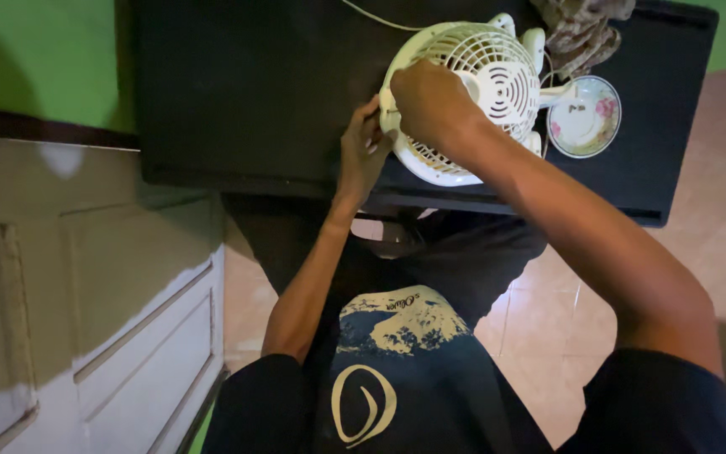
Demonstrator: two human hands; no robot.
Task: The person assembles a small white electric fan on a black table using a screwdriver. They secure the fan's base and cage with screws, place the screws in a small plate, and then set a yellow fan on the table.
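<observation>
The white fan [481, 92], round with a slotted grille, lies on the black table [245, 92], right hand [430, 101] clamped over its rim, left hand [363, 151] apparently pinching the edge.

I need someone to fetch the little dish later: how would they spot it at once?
Start at the black table and find the white fan both hands grip. The saucer lies just right of it, below a crumpled cloth. It is the only round, flat piece, white with pink flowers.

Place: looked like a room in a home.
Floor: was pale tile [548, 336].
Walls: were painted green [35, 59].
Furnishings: dark counter [237, 92], floral saucer [586, 118], white panelled door [86, 311].
</observation>
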